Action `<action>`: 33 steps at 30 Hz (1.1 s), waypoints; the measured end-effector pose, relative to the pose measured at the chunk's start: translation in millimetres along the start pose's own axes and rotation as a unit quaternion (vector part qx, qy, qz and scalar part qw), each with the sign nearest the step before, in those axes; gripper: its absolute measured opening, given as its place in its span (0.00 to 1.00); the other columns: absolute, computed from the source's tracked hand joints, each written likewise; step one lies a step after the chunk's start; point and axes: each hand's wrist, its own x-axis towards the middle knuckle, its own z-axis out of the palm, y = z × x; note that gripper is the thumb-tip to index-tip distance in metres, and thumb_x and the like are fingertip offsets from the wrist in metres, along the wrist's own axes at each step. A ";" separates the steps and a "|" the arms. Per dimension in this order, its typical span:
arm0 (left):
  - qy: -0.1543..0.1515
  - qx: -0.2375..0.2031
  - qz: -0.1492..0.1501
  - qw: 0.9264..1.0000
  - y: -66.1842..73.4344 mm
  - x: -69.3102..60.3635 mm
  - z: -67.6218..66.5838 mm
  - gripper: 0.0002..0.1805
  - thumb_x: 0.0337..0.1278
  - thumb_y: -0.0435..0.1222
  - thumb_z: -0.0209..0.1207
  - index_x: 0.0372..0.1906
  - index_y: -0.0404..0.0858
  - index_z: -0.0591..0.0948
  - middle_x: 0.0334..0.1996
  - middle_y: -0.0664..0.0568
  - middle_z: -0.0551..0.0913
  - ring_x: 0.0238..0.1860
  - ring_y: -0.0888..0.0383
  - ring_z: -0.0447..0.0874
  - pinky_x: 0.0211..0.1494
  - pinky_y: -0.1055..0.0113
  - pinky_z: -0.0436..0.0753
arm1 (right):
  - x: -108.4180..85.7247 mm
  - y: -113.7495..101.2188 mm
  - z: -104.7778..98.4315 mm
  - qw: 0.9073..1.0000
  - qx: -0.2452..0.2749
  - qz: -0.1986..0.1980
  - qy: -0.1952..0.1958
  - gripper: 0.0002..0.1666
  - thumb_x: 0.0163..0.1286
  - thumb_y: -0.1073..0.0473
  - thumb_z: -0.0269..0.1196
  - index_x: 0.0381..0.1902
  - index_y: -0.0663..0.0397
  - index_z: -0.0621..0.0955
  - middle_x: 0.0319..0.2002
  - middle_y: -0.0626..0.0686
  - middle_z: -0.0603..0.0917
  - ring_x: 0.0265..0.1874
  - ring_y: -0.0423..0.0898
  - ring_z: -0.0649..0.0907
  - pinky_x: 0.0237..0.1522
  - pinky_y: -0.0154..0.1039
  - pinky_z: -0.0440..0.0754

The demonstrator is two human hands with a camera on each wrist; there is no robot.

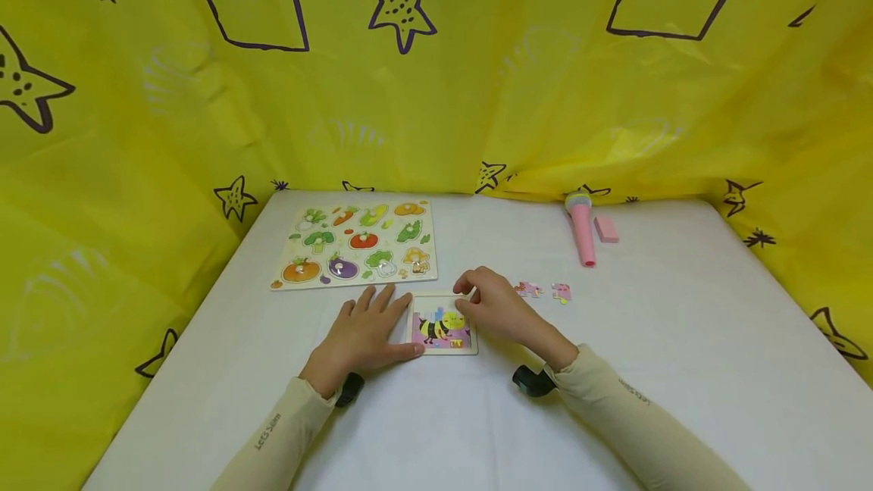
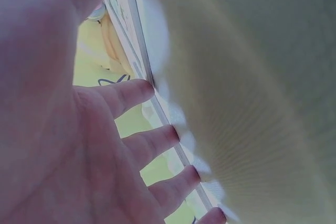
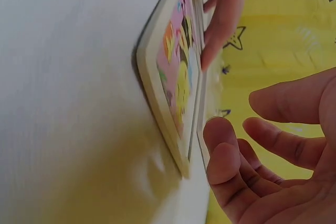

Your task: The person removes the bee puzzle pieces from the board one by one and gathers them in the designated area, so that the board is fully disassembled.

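A small jigsaw puzzle (image 1: 442,330) with a bee picture lies in a pale framed tray (image 1: 443,352), a bare strip showing along its upper part. My left hand (image 1: 364,330) spreads over the tray's left side, thumb on the lower left edge and index fingertip by the upper left corner. Above the tray's upper right part hovers my right hand (image 1: 496,304), fingers loosely bent. In the right wrist view nothing shows between the right hand's fingers (image 3: 283,100). Two pink jigsaw pieces, one nearer (image 1: 530,289) and one farther (image 1: 561,292), lie right of that hand.
A vegetable peg puzzle board (image 1: 361,243) lies at the back left, close to the left fingertips. A pink microphone (image 1: 583,232) and a pink block (image 1: 606,229) are at the back right. Yellow patterned cloth (image 1: 423,104) hangs behind and beside the white table (image 1: 655,324).
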 end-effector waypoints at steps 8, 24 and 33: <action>0.001 0.008 0.001 1.000 0.5 -0.3 -3.1 0.50 0.65 0.67 0.65 0.84 0.46 0.66 0.84 0.40 0.58 0.82 0.32 0.52 0.77 0.30 0.58 | 6.8 -11.9 17.2 0.999 0.006 -0.012 -0.030 0.08 0.73 0.65 0.67 0.47 0.63 0.84 0.44 0.54 0.81 0.36 0.45 0.81 0.41 0.41 0.82; 0.005 0.004 0.009 1.000 1.6 -1.7 -1.5 0.48 0.65 0.65 0.65 0.83 0.46 0.68 0.83 0.39 0.60 0.82 0.32 0.53 0.76 0.29 0.60 | 14.1 -24.2 45.2 0.994 -0.073 -0.052 -0.066 0.15 0.67 0.69 0.70 0.51 0.63 0.83 0.45 0.57 0.76 0.40 0.50 0.79 0.47 0.47 0.80; 0.009 0.003 0.009 1.000 0.2 -0.1 -0.7 0.49 0.65 0.66 0.65 0.84 0.47 0.67 0.84 0.40 0.58 0.82 0.32 0.52 0.76 0.29 0.59 | 17.8 -29.2 43.7 0.990 -0.095 -0.040 -0.092 0.20 0.68 0.68 0.70 0.57 0.61 0.81 0.49 0.58 0.73 0.34 0.50 0.79 0.39 0.46 0.80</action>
